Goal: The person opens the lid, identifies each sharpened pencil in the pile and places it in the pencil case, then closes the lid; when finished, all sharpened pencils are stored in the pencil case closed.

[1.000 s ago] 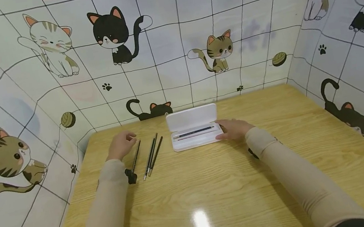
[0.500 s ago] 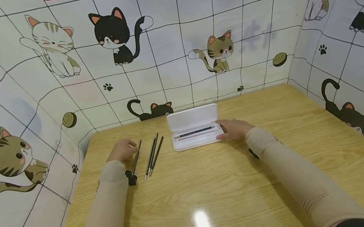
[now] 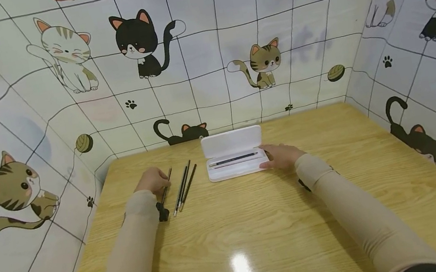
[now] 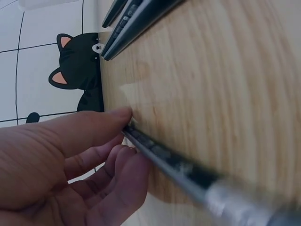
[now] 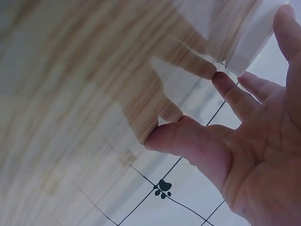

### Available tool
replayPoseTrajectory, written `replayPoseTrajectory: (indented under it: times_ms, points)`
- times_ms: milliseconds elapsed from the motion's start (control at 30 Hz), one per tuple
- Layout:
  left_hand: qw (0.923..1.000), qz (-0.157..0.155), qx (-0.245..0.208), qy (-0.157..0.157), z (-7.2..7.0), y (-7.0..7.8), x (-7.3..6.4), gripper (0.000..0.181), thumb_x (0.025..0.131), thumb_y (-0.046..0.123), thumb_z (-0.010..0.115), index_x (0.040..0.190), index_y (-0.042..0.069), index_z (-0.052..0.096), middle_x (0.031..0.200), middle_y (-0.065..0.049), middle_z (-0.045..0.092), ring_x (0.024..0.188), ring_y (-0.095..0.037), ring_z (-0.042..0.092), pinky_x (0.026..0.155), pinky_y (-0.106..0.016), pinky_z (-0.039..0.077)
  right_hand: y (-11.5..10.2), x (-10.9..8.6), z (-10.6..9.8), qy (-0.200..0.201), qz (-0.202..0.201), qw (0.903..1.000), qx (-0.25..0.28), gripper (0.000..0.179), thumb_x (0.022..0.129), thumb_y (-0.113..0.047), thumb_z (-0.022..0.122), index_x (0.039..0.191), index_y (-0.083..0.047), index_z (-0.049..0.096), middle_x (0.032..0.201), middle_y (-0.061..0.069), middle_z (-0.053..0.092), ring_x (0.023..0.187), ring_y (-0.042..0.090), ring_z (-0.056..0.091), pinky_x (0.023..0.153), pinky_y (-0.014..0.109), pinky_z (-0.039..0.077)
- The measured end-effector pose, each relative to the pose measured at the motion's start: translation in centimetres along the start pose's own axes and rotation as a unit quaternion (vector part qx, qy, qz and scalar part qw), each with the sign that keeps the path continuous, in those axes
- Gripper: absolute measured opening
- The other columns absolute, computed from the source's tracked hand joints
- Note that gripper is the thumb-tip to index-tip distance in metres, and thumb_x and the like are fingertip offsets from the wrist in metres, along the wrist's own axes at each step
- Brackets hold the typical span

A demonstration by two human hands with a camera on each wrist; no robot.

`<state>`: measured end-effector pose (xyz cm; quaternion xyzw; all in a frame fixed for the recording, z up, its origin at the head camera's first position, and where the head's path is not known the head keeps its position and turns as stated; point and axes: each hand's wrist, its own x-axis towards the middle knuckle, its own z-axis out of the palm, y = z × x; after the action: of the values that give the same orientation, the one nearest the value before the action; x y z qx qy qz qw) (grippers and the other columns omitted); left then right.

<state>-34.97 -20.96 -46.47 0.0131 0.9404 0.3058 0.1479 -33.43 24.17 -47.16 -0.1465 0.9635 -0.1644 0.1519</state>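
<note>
My left hand (image 3: 154, 180) pinches a thin black paintbrush-like stick (image 4: 174, 165) between thumb and fingers. The stick carries pale print and a silver section near the wrist; its exact kind is unclear. Several similar black sticks (image 3: 185, 186) lie close together just to the right of that hand. A white pencil case (image 3: 232, 171) stands with its lid up, holding a dark slim stick (image 3: 234, 158). At the case's right end, my right hand (image 3: 283, 155) touches it, thumb toward the front and a finger at the back corner. In the right wrist view, its fingers are spread and fairly straight.
All of this is on a glossy wood-grain table (image 3: 266, 223). A cat-patterned wall covering (image 3: 206, 61) closes off the back and both sides. The case's raised lid (image 3: 232, 142) stands near the table's back edge. A black wrist-camera mount (image 3: 163, 212) hangs beside the left sleeve.
My left hand has come down and a little right onto the leftmost stick and now pinches it. The right hand and the case have stayed in place.
</note>
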Motion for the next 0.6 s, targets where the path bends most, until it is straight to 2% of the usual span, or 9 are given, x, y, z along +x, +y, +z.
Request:
replayPoseTrajectory:
  times_ms: [100, 233, 300, 400, 433, 500, 567, 600]
  points:
    - [0.9999, -0.001, 0.012, 0.003, 0.01, 0.33, 0.06, 0.028, 0.093, 0.007, 0.071, 0.118, -0.007, 0.067, 0.126, -0.024, 0.063, 0.073, -0.017, 0.059, 0.069, -0.034, 0.056, 0.14, -0.03, 0.02, 0.003, 0.0, 1.0, -0.004, 0.085, 0.099, -0.054, 0.059, 0.163, -0.012, 0.022, 0.165, 0.016, 0.027, 0.148, 0.05, 0.02, 0.119, 0.063, 0.017]
    - [0.9999, -0.006, 0.005, -0.007, 0.05, 0.46, 0.09, 0.029, 0.093, 0.003, 0.069, 0.119, -0.009, 0.067, 0.13, -0.028, 0.06, 0.072, -0.018, 0.061, 0.07, -0.037, 0.059, 0.16, -0.19, -0.02, 0.003, -0.002, 1.0, -0.001, 0.085, 0.099, -0.053, 0.06, 0.162, -0.011, 0.022, 0.165, 0.017, 0.026, 0.149, 0.049, 0.02, 0.119, 0.063, 0.017]
    - [0.9999, -0.005, 0.008, -0.012, 0.03, 0.49, 0.11, 0.027, 0.093, 0.002, 0.067, 0.117, -0.01, 0.069, 0.127, -0.028, 0.062, 0.07, -0.018, 0.063, 0.072, -0.037, 0.059, 0.1, -0.31, -0.05, 0.002, 0.0, 1.0, 0.002, 0.085, 0.099, -0.053, 0.06, 0.163, -0.011, 0.022, 0.165, 0.017, 0.026, 0.148, 0.051, 0.019, 0.119, 0.063, 0.017]
    - [0.9995, -0.001, 0.028, -0.016, -0.13, 0.53, 0.27, 0.014, 0.092, 0.002, 0.064, 0.098, -0.006, 0.074, 0.099, -0.02, 0.07, 0.063, -0.015, 0.058, 0.067, -0.032, 0.055, -0.06, -0.45, -0.13, 0.001, 0.0, 1.0, 0.005, 0.084, 0.1, -0.053, 0.059, 0.163, -0.011, 0.022, 0.165, 0.017, 0.025, 0.148, 0.053, 0.017, 0.119, 0.064, 0.017]
    - [0.9993, -0.002, 0.03, -0.02, -0.15, 0.49, 0.34, 0.012, 0.092, 0.001, 0.063, 0.085, -0.003, 0.072, 0.083, -0.015, 0.068, 0.059, -0.013, 0.053, 0.063, -0.03, 0.051, -0.06, -0.47, -0.11, 0.001, 0.0, 1.0, 0.004, 0.084, 0.1, -0.053, 0.059, 0.163, -0.011, 0.022, 0.165, 0.017, 0.025, 0.148, 0.053, 0.017, 0.119, 0.064, 0.017]
    - [0.9991, -0.001, 0.032, -0.028, -0.23, 0.45, 0.44, 0.026, 0.091, 0.0, 0.06, 0.066, 0.004, 0.059, 0.061, -0.004, 0.053, 0.053, -0.012, 0.041, 0.056, -0.028, 0.041, -0.07, -0.46, -0.08, 0.003, -0.001, 1.0, 0.002, 0.084, 0.1, -0.053, 0.059, 0.163, -0.011, 0.022, 0.165, 0.017, 0.026, 0.147, 0.053, 0.018, 0.118, 0.064, 0.018]
    - [0.9989, 0.001, 0.032, -0.034, -0.31, 0.42, 0.48, 0.034, 0.091, 0.0, 0.06, 0.062, 0.01, 0.046, 0.056, 0.001, 0.039, 0.05, -0.012, 0.034, 0.053, -0.027, 0.035, -0.05, -0.44, -0.06, 0.004, -0.003, 1.0, -0.001, 0.084, 0.1, -0.053, 0.059, 0.163, -0.011, 0.022, 0.165, 0.017, 0.026, 0.147, 0.053, 0.019, 0.118, 0.064, 0.018]
    - [0.999, 0.003, 0.027, -0.035, -0.34, 0.43, 0.44, 0.031, 0.091, 0.0, 0.06, 0.063, 0.007, 0.049, 0.058, 0.0, 0.043, 0.05, -0.012, 0.035, 0.052, -0.027, 0.036, -0.03, -0.44, -0.07, 0.005, -0.004, 1.0, -0.002, 0.084, 0.1, -0.053, 0.059, 0.163, -0.011, 0.022, 0.165, 0.017, 0.026, 0.147, 0.053, 0.019, 0.118, 0.064, 0.018]
